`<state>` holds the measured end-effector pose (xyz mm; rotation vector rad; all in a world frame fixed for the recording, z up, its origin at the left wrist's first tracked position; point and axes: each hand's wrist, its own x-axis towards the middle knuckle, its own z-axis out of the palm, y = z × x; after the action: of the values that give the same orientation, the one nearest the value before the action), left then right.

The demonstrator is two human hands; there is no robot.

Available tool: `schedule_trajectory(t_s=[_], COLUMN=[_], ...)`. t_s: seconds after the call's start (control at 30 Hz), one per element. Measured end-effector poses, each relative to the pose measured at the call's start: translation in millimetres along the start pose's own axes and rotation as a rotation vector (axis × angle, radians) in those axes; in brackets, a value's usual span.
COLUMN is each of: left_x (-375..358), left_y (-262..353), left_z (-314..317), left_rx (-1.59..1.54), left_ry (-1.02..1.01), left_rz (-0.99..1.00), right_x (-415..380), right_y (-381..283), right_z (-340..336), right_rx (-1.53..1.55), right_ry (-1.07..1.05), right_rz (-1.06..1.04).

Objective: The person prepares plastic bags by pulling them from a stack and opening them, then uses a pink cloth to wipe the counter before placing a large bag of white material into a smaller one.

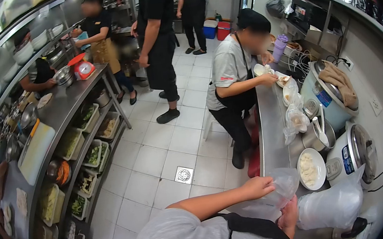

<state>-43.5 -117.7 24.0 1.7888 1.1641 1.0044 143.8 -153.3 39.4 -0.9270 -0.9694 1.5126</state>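
A clear plastic bag (pixel 283 184) is stretched between my two hands above the counter edge. My left hand (pixel 258 187) has its fingers closed on one side of the bag. Lower down, my right hand (pixel 288 216) grips the other side, some of its fingers hidden. Just beyond the bag stands a white bowl (pixel 322 179) with what looks like white rice (pixel 308 170) inside. A larger clear bag (pixel 331 205) with pale contents, hard to make out, lies beside my right hand.
Rice cookers (pixel 351 155) and a pot with white-handled utensils (pixel 331 135) line the wall side. A seated co-worker (pixel 232 64) holds a white container at the steel counter (pixel 271 128). Across the tiled floor, a shelved steel table (pixel 71 93) carries food trays; other people stand behind.
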Motion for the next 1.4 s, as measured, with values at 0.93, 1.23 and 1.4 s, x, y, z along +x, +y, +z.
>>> schedule_trajectory(t_s=[0.93, 1.23, 1.4], left_x=[-21.1, -11.0, -10.0], left_y=[38.1, -1.9, -13.1], left_z=[53.3, 34.1, -30.4], left_rx=[0.102, 0.136, 0.079], left_ry=[-0.134, -0.024, 0.324], left_rz=[0.060, -0.043, -0.104], right_x=[-13.1, -4.5, 30.3], right_y=[55.7, 42.4, 13.0], right_z=[-36.7, -30.4, -54.2], right_rx=[-0.224, -0.172, -0.108], right_ry=[0.031, -0.035, 0.240], right_rz=[-0.073, -0.042, -0.183])
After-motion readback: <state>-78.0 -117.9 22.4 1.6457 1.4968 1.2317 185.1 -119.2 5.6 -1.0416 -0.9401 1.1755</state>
